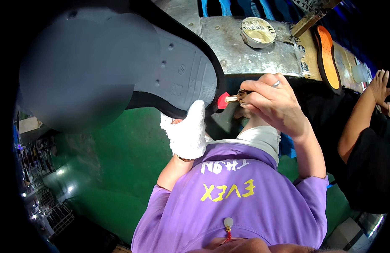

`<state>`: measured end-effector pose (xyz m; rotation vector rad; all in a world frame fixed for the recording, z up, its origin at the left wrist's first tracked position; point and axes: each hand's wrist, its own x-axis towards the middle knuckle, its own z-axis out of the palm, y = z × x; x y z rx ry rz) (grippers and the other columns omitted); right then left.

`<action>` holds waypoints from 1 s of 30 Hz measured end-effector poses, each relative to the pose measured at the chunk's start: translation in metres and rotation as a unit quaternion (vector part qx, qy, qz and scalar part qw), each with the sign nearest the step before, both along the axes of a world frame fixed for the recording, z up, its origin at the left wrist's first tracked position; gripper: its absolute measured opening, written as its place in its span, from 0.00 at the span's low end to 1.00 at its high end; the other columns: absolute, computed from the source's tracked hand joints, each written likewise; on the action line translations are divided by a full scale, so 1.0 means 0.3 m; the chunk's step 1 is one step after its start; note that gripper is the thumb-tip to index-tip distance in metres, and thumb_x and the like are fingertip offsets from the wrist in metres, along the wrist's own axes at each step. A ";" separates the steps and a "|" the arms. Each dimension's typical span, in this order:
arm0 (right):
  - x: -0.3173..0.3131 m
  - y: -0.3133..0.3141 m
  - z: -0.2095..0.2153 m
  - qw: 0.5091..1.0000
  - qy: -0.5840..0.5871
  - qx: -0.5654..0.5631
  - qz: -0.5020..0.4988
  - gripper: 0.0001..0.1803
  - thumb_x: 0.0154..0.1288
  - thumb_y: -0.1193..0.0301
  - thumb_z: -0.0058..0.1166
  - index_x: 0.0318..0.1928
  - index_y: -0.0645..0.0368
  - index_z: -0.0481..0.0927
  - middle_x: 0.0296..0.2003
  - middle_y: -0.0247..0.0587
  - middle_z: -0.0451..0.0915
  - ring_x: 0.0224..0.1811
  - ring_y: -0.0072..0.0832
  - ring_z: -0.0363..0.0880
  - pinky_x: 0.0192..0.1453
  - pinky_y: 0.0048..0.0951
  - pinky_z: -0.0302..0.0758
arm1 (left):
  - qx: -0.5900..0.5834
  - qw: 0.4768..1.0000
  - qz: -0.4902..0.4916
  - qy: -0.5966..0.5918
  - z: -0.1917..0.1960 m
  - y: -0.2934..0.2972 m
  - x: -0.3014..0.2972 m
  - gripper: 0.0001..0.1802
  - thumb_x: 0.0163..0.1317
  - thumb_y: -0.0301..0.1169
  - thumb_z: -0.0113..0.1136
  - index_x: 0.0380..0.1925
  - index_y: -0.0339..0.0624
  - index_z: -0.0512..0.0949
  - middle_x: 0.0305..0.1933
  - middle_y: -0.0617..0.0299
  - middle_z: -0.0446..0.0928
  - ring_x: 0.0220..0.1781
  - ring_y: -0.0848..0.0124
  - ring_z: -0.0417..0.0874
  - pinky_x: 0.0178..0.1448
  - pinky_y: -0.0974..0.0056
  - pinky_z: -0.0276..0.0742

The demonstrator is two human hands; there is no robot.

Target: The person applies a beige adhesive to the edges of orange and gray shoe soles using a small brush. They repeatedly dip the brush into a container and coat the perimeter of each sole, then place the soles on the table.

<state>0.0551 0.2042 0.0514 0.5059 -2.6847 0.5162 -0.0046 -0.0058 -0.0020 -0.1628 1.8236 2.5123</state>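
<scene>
The left hand (187,134) (wrapped in a white cloth glove, fingers hidden, so their state cannot be told) props a grey shoe sole (161,63) up just off the worktop's (254,55) near edge. The right hand (273,103) pinches a small brush (229,99), red tip touching the sole's rim.

Left hand (187,134) is raised ahead of the chest, wrapped in white cloth — fingers hidden, so its grip cannot be read; the bare forearm rises from the lower centre of the view. Right hand (268,101) is held level beside it — fingers curled tight, thumb and forefinger pinched together, a ring on one finger, forearm bent up from the elbow.
</scene>
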 end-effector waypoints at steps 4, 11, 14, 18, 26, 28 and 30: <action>-0.004 -0.015 -0.009 1.000 -0.002 -0.021 0.011 0.06 0.56 0.70 0.64 0.34 0.52 0.79 0.46 0.27 0.82 0.42 0.26 0.77 0.46 0.30 0.70 | -0.083 0.991 0.002 0.107 -0.047 -0.014 -0.024 0.15 0.57 0.22 0.75 0.43 0.39 0.83 0.34 0.64 0.85 0.27 0.77 0.83 0.30 0.70 0.77; 0.015 -0.025 -0.034 0.997 -0.019 -0.003 0.074 0.05 0.56 0.70 0.62 0.33 0.52 0.81 0.47 0.24 0.81 0.41 0.23 0.76 0.46 0.28 0.69 | 0.003 0.995 -0.062 -0.078 0.013 -0.013 -0.005 0.18 0.57 0.22 0.74 0.47 0.38 0.81 0.42 0.61 0.85 0.38 0.72 0.85 0.42 0.66 0.81; 0.030 -0.023 -0.040 0.997 -0.023 -0.021 0.073 0.06 0.56 0.68 0.64 0.33 0.51 0.81 0.46 0.23 0.81 0.41 0.23 0.76 0.46 0.28 0.69 | 0.016 0.996 -0.068 -0.056 -0.002 -0.017 -0.011 0.19 0.57 0.21 0.73 0.49 0.38 0.81 0.44 0.60 0.85 0.43 0.71 0.86 0.48 0.65 0.82; 0.019 -0.022 -0.006 0.999 -0.028 -0.029 0.001 0.05 0.57 0.67 0.63 0.32 0.50 0.80 0.46 0.24 0.81 0.42 0.23 0.76 0.47 0.29 0.69 | -0.131 0.989 -0.044 0.054 -0.068 -0.041 -0.013 0.20 0.58 0.21 0.73 0.51 0.38 0.80 0.45 0.60 0.85 0.43 0.72 0.85 0.48 0.66 0.82; 0.048 -0.036 -0.044 0.999 -0.020 0.007 0.050 0.06 0.55 0.68 0.63 0.33 0.51 0.81 0.46 0.25 0.81 0.41 0.24 0.76 0.46 0.30 0.68 | -0.023 0.999 -0.031 -0.001 -0.043 -0.017 -0.005 0.20 0.57 0.21 0.74 0.50 0.34 0.80 0.46 0.61 0.85 0.43 0.73 0.85 0.48 0.66 0.81; 0.056 -0.053 -0.053 1.000 -0.007 -0.021 0.015 0.08 0.53 0.69 0.66 0.34 0.50 0.81 0.45 0.26 0.81 0.40 0.25 0.76 0.45 0.31 0.68 | 0.029 0.998 -0.022 -0.046 0.004 -0.001 0.008 0.19 0.58 0.21 0.72 0.50 0.34 0.80 0.46 0.60 0.85 0.43 0.72 0.85 0.48 0.65 0.81; 0.058 -0.058 -0.056 0.999 0.024 -0.038 -0.019 0.13 0.49 0.69 0.71 0.34 0.49 0.79 0.43 0.28 0.79 0.39 0.28 0.75 0.43 0.33 0.67 | 0.051 0.997 -0.011 -0.062 -0.004 -0.003 0.011 0.18 0.59 0.21 0.71 0.50 0.34 0.80 0.46 0.60 0.84 0.43 0.72 0.85 0.48 0.65 0.81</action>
